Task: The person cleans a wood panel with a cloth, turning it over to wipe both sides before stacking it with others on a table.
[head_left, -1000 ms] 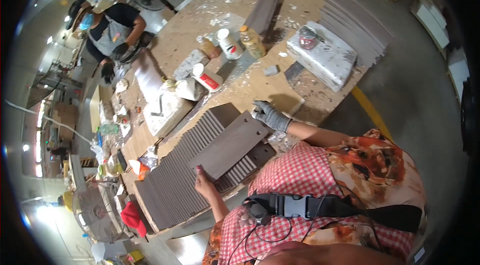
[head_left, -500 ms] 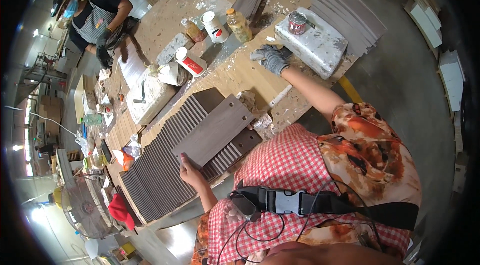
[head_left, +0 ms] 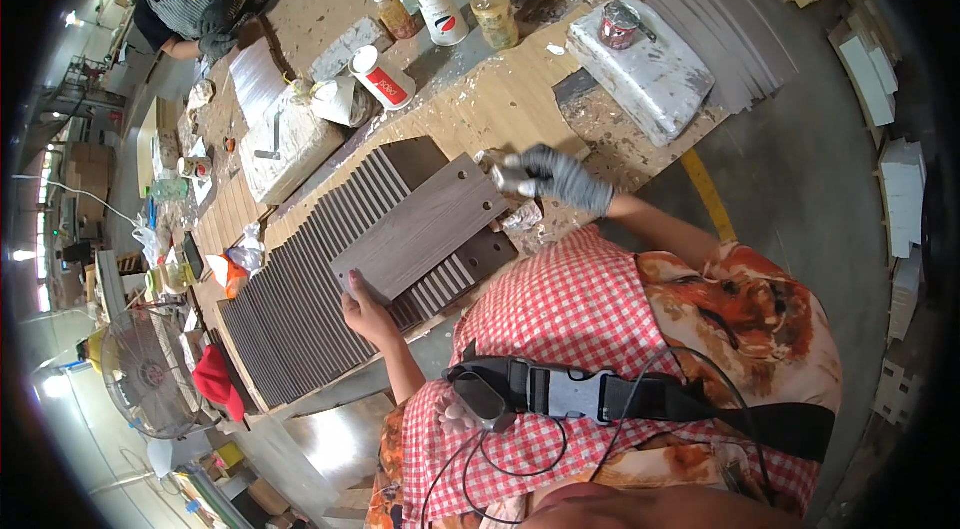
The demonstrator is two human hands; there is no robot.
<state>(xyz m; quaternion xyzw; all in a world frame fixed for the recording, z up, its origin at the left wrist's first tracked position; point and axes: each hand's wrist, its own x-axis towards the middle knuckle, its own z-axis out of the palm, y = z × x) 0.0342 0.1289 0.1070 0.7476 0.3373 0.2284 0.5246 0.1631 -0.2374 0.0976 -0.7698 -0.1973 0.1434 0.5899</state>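
Observation:
My bare left hand point(head_left: 368, 314) grips the lower left corner of a flat grey-brown wood-grain board point(head_left: 415, 234), thumb on top. Holes show near the board's right end. It is tilted over a long row of similar boards point(head_left: 300, 314) standing on edge, closely packed. My right hand point(head_left: 568, 179), in a grey glove, is at the board's right end, its fingers closed on a crumpled whitish rag point(head_left: 508, 175). Just below the rag lies a crumpled clear wrapper point(head_left: 523, 218).
Paper cups point(head_left: 383, 79), bottles point(head_left: 493, 14) and a white block with a small open can point(head_left: 619, 26) stand on the paint-spotted table. Fanned boards point(head_left: 725, 29) overhang the far right edge. Across the table, a co-worker's gloved hands point(head_left: 216, 29) work. A fan point(head_left: 150, 374) stands at left.
My right hand has come from beside the white block back toward me and taken hold of the rag. My left hand still holds the board. The view has shifted slightly.

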